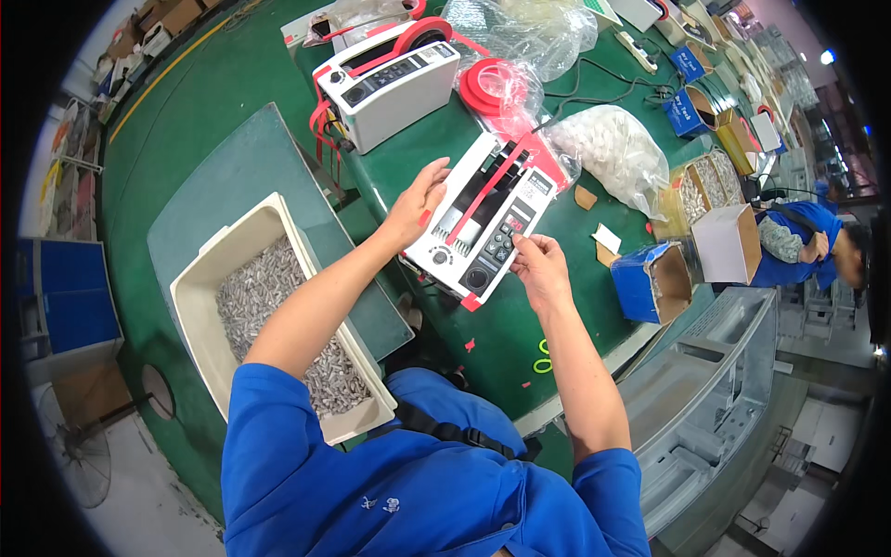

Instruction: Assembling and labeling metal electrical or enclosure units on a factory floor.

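Observation:
In front of me on the green table stands a white tape dispenser with red tape running along its middle. My left hand rests against its left side, open, fingers stretched along the casing. A small piece of red tape sticks to that hand. At the right edge of the control panel is my right hand, a digit touching the panel near its lit display. Its other fingers are loosely bent and hold nothing.
A second tape dispenser stands farther back, near red tape rolls. To the right lie a clear bag of white pieces and a blue box. A cream bin of small metallic parts stands left. Another person is at far right.

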Available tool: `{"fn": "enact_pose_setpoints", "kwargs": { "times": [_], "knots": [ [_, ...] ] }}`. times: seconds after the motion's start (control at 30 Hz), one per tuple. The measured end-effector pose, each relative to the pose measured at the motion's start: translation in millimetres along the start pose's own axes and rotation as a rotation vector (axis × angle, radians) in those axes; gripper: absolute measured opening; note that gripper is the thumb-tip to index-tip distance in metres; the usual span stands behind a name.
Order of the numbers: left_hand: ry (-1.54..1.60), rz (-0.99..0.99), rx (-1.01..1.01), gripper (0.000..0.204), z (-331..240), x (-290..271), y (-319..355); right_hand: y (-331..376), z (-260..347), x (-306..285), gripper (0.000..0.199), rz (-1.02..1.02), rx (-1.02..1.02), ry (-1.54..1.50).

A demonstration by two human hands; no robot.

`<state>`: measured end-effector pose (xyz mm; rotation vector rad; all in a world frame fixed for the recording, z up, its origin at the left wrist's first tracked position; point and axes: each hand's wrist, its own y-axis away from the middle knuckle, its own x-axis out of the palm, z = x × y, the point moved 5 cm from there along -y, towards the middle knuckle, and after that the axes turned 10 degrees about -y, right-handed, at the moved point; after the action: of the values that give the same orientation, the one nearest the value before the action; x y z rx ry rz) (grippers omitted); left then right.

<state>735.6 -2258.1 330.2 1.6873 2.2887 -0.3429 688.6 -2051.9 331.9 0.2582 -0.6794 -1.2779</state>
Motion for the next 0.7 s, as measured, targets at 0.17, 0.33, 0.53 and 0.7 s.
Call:
{"fn": "enact_pose_setpoints", "kwargs": {
  "times": [0.17,0.33,0.53,0.7],
  "knots": [
    [-0.01,-0.004,0.007,0.04,0.3,-0.2,-0.2,0.2,0.1,0.3,0.032,-0.001,0.001,0.001],
    [-0.003,0.015,-0.002,0.04,0.0,0.5,-0.5,-1.2,-1.3,-1.5,0.031,-0.008,-0.002,0.009],
    [0.036,0.052,-0.037,0.042,-2.8,-0.1,0.1,-4.1,-2.9,-3.7,0.029,-0.011,0.002,0.022],
    [-0.006,-0.004,0.008,0.04,1.4,-0.4,-0.6,-1.8,-1.0,-0.8,0.029,-0.011,0.001,0.029]
  ]
}}
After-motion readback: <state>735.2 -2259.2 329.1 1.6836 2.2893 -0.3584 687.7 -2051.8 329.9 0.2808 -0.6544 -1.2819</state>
